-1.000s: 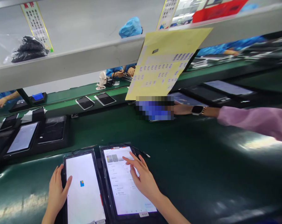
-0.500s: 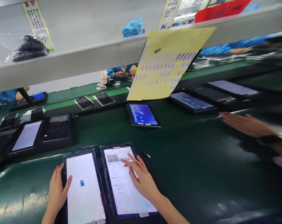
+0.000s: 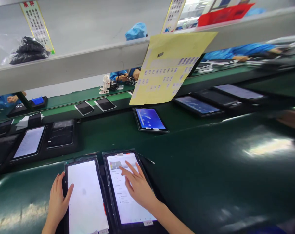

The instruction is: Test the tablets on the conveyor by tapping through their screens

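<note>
Two tablets lie side by side in front of me with their screens lit. The left tablet [image 3: 85,198] shows a nearly blank white screen with a faint grey mark. My left hand [image 3: 57,198] rests along its left edge, thumb apart from the fingers. Over the upper part of the right tablet [image 3: 135,213] is my right hand [image 3: 137,187], fingers spread, with a fingertip at a row of small pictures on its screen. Whether that fingertip touches the glass I cannot tell. A thin cable [image 3: 147,158] with a metal tip lies by the right tablet's top corner.
Farther back sits a tablet with a blue screen [image 3: 151,119]. More tablets stand at left [image 3: 29,142] and right [image 3: 198,105]. A yellow sheet [image 3: 172,68] hangs from the shelf rail [image 3: 71,65]. Co-workers' blue sleeves [image 3: 118,74] show behind, and a blurred hand [image 3: 291,118] at far right.
The small coloured icon on the left tablet's screen has faded to grey. Another person's hand at the right has moved back toward the edge. My right hand has shifted only slightly.
</note>
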A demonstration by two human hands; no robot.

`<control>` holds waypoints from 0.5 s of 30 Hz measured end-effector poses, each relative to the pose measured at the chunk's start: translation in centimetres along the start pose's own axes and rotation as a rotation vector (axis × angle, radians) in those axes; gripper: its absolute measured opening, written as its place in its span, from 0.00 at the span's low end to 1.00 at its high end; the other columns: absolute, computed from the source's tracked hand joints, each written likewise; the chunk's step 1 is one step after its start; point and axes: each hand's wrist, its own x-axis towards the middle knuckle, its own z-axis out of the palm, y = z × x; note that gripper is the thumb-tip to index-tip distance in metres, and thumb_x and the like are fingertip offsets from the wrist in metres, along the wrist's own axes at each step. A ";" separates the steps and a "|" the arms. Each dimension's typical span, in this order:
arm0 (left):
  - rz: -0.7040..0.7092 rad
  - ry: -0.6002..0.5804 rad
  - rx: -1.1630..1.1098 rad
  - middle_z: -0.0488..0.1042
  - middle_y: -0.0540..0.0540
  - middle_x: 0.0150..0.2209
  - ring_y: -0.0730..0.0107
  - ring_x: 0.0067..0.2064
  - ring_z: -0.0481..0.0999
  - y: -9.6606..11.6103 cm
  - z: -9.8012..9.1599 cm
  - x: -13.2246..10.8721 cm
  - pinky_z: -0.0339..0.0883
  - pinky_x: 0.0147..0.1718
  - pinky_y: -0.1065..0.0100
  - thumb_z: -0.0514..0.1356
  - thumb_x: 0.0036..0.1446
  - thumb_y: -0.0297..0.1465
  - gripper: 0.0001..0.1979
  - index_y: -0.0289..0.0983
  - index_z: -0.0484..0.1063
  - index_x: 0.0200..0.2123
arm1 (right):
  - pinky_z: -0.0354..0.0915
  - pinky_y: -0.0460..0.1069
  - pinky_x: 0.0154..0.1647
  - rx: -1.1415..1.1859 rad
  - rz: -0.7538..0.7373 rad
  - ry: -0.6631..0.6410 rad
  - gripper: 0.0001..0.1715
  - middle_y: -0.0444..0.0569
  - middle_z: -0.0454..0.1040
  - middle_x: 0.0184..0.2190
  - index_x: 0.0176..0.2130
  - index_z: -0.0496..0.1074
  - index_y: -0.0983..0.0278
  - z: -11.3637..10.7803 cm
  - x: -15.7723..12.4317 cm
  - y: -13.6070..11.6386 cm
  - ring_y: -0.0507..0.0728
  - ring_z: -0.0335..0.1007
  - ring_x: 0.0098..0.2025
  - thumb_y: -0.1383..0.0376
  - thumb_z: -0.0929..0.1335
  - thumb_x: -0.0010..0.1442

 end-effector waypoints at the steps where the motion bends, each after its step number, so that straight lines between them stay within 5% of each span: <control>1: -0.001 0.000 -0.001 0.65 0.33 0.57 0.46 0.62 0.60 0.0 0.0 0.0 0.57 0.56 0.41 0.50 0.60 0.45 0.28 0.36 0.57 0.58 | 0.48 0.74 0.60 0.016 -0.018 -0.035 0.26 0.50 0.73 0.39 0.57 0.59 0.62 0.0 0.2 -0.5 0.65 0.49 0.63 0.76 0.54 0.62; 6: -0.006 -0.003 -0.004 0.65 0.31 0.57 0.45 0.61 0.61 0.1 -0.1 0.1 0.57 0.56 0.40 0.50 0.60 0.46 0.28 0.34 0.58 0.58 | 0.45 0.73 0.61 0.092 -0.067 -0.134 0.27 0.50 0.72 0.40 0.59 0.56 0.63 -0.3 0.9 -1.4 0.63 0.44 0.65 0.76 0.54 0.64; 11: -0.018 -0.005 -0.013 0.65 0.33 0.58 0.46 0.62 0.60 0.0 0.0 0.0 0.56 0.57 0.42 0.50 0.60 0.46 0.28 0.35 0.57 0.58 | 0.51 0.72 0.59 0.015 0.025 0.147 0.16 0.50 0.71 0.48 0.50 0.62 0.60 -1.1 0.4 1.4 0.64 0.56 0.60 0.70 0.55 0.67; 15: -0.028 -0.009 -0.025 0.64 0.32 0.58 0.45 0.62 0.59 -0.1 0.0 0.0 0.56 0.57 0.41 0.50 0.60 0.46 0.28 0.35 0.57 0.58 | 0.51 0.71 0.59 -0.036 0.092 0.251 0.12 0.49 0.73 0.45 0.48 0.65 0.61 -2.0 -0.2 3.4 0.66 0.62 0.56 0.66 0.57 0.68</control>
